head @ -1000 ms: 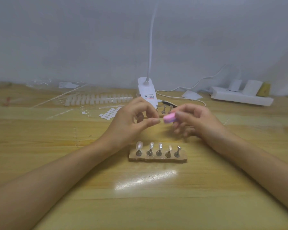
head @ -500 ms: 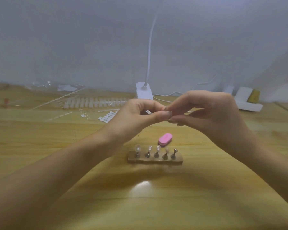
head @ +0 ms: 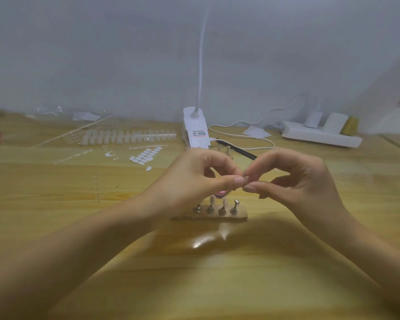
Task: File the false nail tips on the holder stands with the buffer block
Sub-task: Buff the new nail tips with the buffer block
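Buffer block now behind left hand; right hand adjoining; fingers pinched, contents unclear.

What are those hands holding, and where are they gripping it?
Cannot be told: left hand and right hand pinch fingertips together, and whatever lies between is hidden. The pink buffer lies unheld on the table.

Glossy wooden table, wooden holder block, shiny metal stands, plastic lamp base.

holder stands — before lamp base | power strip — far right
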Demonstrator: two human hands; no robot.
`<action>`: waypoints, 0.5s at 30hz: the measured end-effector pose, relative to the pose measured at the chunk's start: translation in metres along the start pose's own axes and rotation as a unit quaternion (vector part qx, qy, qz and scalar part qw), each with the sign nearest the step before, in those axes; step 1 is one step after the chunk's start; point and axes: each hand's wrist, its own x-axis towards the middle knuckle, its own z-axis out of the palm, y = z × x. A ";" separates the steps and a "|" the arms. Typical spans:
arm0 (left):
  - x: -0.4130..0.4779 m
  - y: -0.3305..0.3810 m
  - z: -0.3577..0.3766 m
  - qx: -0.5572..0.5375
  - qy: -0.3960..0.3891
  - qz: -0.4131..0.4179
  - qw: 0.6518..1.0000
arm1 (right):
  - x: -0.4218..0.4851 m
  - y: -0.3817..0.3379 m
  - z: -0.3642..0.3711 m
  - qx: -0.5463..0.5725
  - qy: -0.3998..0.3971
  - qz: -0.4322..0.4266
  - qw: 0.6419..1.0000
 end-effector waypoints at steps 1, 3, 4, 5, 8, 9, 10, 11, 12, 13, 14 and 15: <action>0.000 0.000 0.000 -0.020 -0.009 -0.008 1.000 | 0.000 -0.001 0.000 -0.010 -0.003 -0.006 1.000; -0.001 0.001 0.001 -0.049 -0.018 -0.024 0.998 | 0.000 -0.002 -0.001 -0.031 -0.005 -0.015 0.999; -0.001 0.001 0.001 -0.054 -0.018 -0.028 0.998 | 0.000 -0.003 -0.001 -0.042 -0.004 -0.020 0.999; -0.001 0.001 0.001 -0.053 -0.015 -0.030 0.998 | 0.000 -0.004 -0.001 -0.050 -0.003 -0.023 0.999; 0.001 -0.001 0.001 -0.024 0.006 -0.031 0.999 | 0.001 -0.004 0.001 -0.037 0.006 -0.015 0.999; 0.002 -0.002 0.002 -0.017 0.014 -0.030 0.999 | 0.002 -0.004 0.002 -0.032 0.008 -0.011 0.999; 0.003 -0.003 0.002 -0.014 0.022 -0.027 0.999 | 0.003 -0.004 0.002 -0.026 0.010 -0.006 1.000; 0.004 -0.003 0.002 -0.008 0.031 -0.021 0.999 | 0.003 -0.003 0.002 -0.019 0.012 0.001 1.000; 0.004 -0.004 0.001 0.008 0.041 -0.012 0.999 | 0.003 -0.002 0.000 -0.014 0.012 0.010 1.000; 0.004 -0.005 0.000 0.042 0.051 -0.002 0.998 | 0.003 0.000 -0.002 -0.018 0.008 0.020 1.000; 0.003 -0.007 -0.002 0.097 0.054 0.004 0.994 | 0.002 0.001 -0.004 -0.030 -0.005 0.029 0.999; 0.002 -0.008 -0.003 0.157 0.045 0.008 0.987 | 0.000 0.003 -0.005 -0.050 -0.023 0.038 0.998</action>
